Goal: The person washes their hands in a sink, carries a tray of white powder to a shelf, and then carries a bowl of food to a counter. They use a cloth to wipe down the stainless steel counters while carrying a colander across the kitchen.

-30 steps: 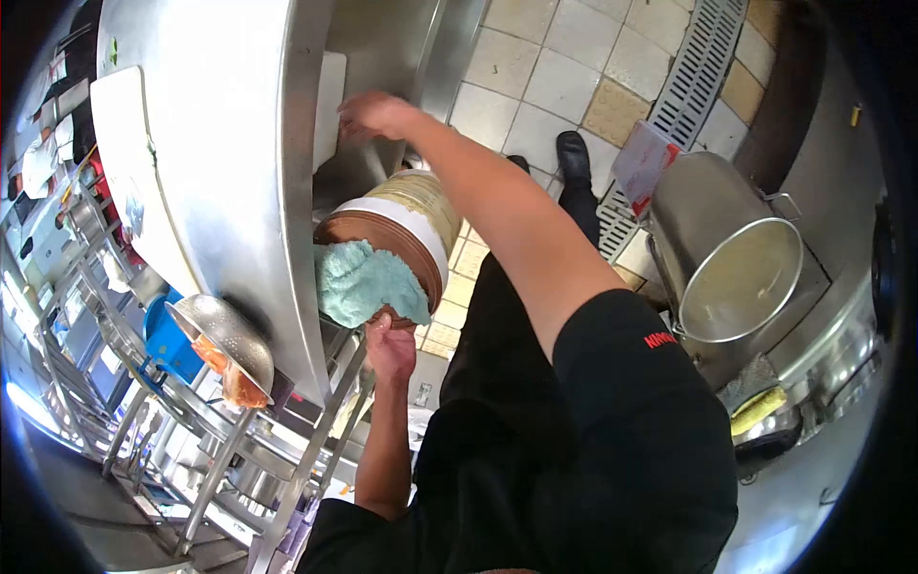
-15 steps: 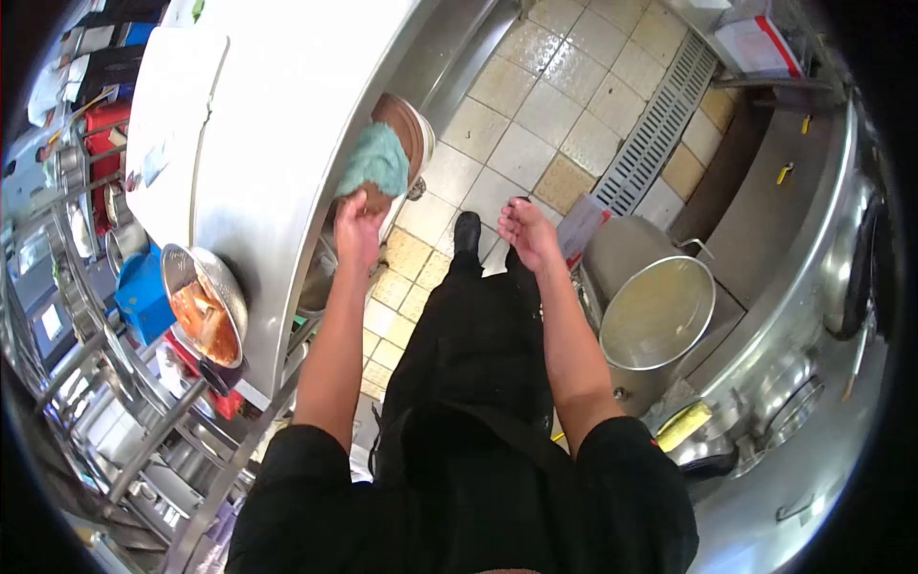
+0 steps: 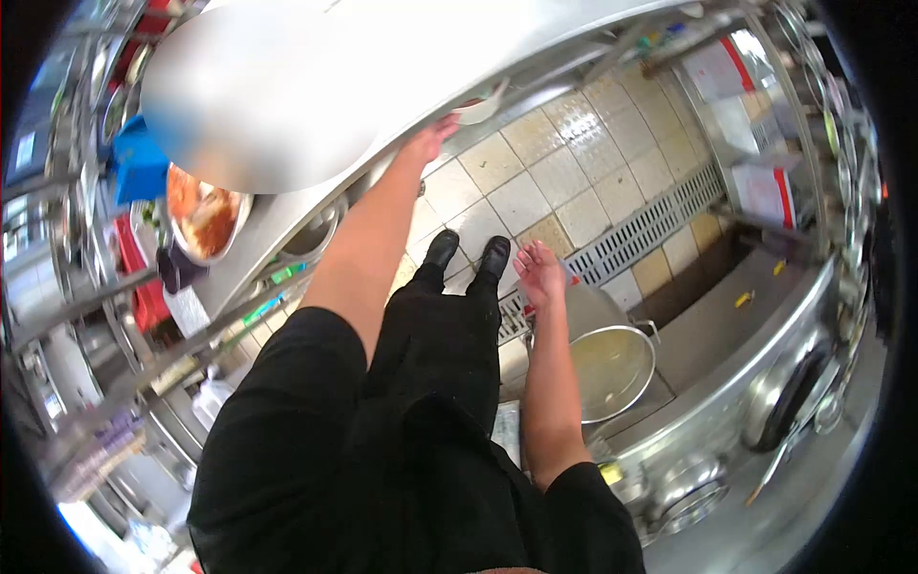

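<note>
My left hand (image 3: 429,142) has its fingers stretched out, kinda blurry, right by a pale tub (image 3: 486,111) partly hidden by the bench's (image 3: 459,48) long edge; honestly can't tell if they're touching it or gripping anything. My right hand (image 3: 542,275) hangs loosely open, nothing in it, near a big metal pot (image 3: 591,311). Farther out, a bowl (image 3: 245,216) with orange food (image 3: 207,222) sits by the bench's near corner.

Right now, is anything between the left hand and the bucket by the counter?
Nothing visible stands between the left hand and the bucket; whether they touch is unclear. The counter hides part of the bucket.
</note>
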Tool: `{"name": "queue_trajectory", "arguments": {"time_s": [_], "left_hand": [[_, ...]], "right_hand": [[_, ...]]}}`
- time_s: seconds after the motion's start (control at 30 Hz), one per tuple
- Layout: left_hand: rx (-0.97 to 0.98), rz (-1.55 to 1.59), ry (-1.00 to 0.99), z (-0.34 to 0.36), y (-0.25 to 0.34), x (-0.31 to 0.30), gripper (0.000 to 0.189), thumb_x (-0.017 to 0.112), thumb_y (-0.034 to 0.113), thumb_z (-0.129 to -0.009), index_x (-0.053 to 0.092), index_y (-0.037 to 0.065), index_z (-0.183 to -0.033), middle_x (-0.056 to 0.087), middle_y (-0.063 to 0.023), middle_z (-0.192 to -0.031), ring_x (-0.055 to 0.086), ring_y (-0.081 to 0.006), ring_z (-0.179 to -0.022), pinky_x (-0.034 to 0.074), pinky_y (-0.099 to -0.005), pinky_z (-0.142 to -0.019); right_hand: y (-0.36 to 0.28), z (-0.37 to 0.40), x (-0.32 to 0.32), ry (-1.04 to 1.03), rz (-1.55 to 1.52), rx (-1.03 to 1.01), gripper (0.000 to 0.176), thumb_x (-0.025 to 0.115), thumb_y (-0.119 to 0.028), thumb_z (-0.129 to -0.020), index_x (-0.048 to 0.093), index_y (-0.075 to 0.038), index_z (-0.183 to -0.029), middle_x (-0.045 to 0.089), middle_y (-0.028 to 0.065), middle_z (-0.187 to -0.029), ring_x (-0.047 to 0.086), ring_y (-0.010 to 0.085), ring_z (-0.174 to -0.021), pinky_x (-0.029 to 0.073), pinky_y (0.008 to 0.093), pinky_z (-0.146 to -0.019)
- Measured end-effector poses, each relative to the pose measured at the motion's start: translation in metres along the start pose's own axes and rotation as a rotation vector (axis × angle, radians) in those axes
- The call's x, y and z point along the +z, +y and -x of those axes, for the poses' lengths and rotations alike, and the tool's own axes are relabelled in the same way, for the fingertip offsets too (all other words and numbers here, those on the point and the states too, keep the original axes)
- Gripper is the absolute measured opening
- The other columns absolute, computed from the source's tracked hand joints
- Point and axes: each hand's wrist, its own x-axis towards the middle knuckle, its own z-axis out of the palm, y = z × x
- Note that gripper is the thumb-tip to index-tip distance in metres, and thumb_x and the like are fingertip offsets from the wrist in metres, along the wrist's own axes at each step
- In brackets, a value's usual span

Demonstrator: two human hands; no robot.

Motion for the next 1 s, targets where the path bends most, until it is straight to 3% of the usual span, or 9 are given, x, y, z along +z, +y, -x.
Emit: {"name": "queue_trajectory", "arguments": {"time_s": [0.27, 0.37, 0.43, 0.5, 0.63, 0.67, 0.73, 0.87, 1.0], "left_hand": [[-0.197, -0.416, 0.121, 0.187, -0.022, -0.051, 0.031, 0.054, 0.035, -0.089, 0.058, 0.007, -0.102, 0.061, -0.0052, -0.092, 0.058, -0.0159, -0.078, 0.047, -0.0325, -0.069], [0.166, -1.475, -0.095, 0.267, -0.113, -0.199, 0.040, 0.048, 0.044, -0.087, 0.066, 0.009, -0.091, 0.063, -0.0187, -0.077, 0.061, -0.0350, -0.075, 0.048, -0.0443, -0.066], [-0.204, -1.456, 0.038, 0.379, -0.067, -0.228, 0.050, 0.052, 0.051, -0.081, 0.066, 0.004, -0.093, 0.064, -0.0223, -0.087, 0.060, -0.0390, -0.086, 0.047, -0.0448, -0.079], [-0.130, -1.730, 0.003, 0.449, -0.114, -0.333, 0.042, 0.050, 0.045, -0.084, 0.067, 0.007, -0.087, 0.062, -0.0205, -0.078, 0.059, -0.0371, -0.084, 0.045, -0.0458, -0.076], [-0.559, -1.252, 0.525, 0.570, -0.062, -0.377, 0.054, 0.065, 0.046, -0.072, 0.065, -0.004, -0.092, 0.062, -0.0248, -0.102, 0.058, -0.0365, -0.099, 0.047, -0.0414, -0.086], [-0.404, -1.104, 0.684, 0.595, -0.057, -0.381, 0.042, 0.065, 0.042, -0.070, 0.068, 0.000, -0.076, 0.063, -0.0209, -0.069, 0.064, -0.0290, -0.070, 0.051, -0.0388, -0.066], [-0.391, -0.918, 0.712, 0.628, -0.046, -0.393, 0.053, 0.065, 0.043, -0.073, 0.065, -0.004, -0.096, 0.064, -0.0234, -0.099, 0.061, -0.0347, -0.095, 0.048, -0.0386, -0.085], [-0.063, -0.593, 0.788, 0.676, -0.097, -0.442, 0.043, 0.070, 0.026, -0.076, 0.059, -0.005, -0.104, 0.066, -0.0137, -0.086, 0.063, -0.0186, -0.073, 0.050, -0.0321, -0.063], [-0.093, -0.416, 0.972, 0.770, -0.162, -0.475, 0.045, 0.069, 0.033, -0.075, 0.062, -0.003, -0.100, 0.066, -0.0196, -0.087, 0.065, -0.0262, -0.076, 0.050, -0.0365, -0.068]], "right_hand": [[0.000, -0.009, 0.011, -0.012, 0.038, 0.091, 0.013, 0.053, -0.021, -0.091, 0.058, -0.010, -0.096, 0.063, 0.0036, -0.086, 0.060, 0.0178, -0.075, 0.049, 0.0329, -0.072], [0.000, -0.001, 0.031, -0.031, 0.124, 0.170, 0.013, 0.052, -0.019, -0.091, 0.058, -0.009, -0.087, 0.063, 0.0024, -0.078, 0.060, 0.0169, -0.071, 0.049, 0.0327, -0.070], [0.001, 0.014, 0.052, -0.066, 0.192, 0.177, 0.014, 0.052, -0.018, -0.091, 0.058, -0.008, -0.084, 0.063, 0.0021, -0.076, 0.060, 0.0166, -0.070, 0.049, 0.0324, -0.069], [0.006, 0.029, 0.072, -0.100, 0.249, 0.178, 0.015, 0.055, -0.020, -0.090, 0.058, -0.007, -0.084, 0.061, 0.0026, -0.076, 0.059, 0.0176, -0.070, 0.050, 0.0324, -0.067], [0.039, 0.055, 0.117, -0.134, 0.352, 0.155, 0.012, 0.055, -0.018, -0.089, 0.058, -0.008, -0.085, 0.062, 0.0020, -0.077, 0.059, 0.0166, -0.071, 0.049, 0.0326, -0.070], [0.051, 0.061, 0.131, -0.167, 0.377, 0.156, 0.011, 0.055, -0.018, -0.089, 0.058, -0.008, -0.085, 0.062, 0.0019, -0.077, 0.059, 0.0166, -0.071, 0.050, 0.0325, -0.070], [0.084, 0.076, 0.155, -0.231, 0.426, 0.165, 0.010, 0.056, -0.017, -0.089, 0.058, -0.008, -0.086, 0.061, 0.0017, -0.078, 0.059, 0.0165, -0.073, 0.050, 0.0324, -0.070], [0.188, 0.103, 0.206, -0.286, 0.601, 0.152, 0.011, 0.058, -0.019, -0.088, 0.056, -0.008, -0.088, 0.060, 0.0014, -0.082, 0.058, 0.0165, -0.073, 0.049, 0.0328, -0.072], [0.329, 0.129, 0.236, -0.349, 0.822, 0.340, 0.008, 0.055, -0.017, -0.089, 0.057, -0.010, -0.090, 0.060, 0.0021, -0.081, 0.058, 0.0175, -0.073, 0.050, 0.0339, -0.072]]}}
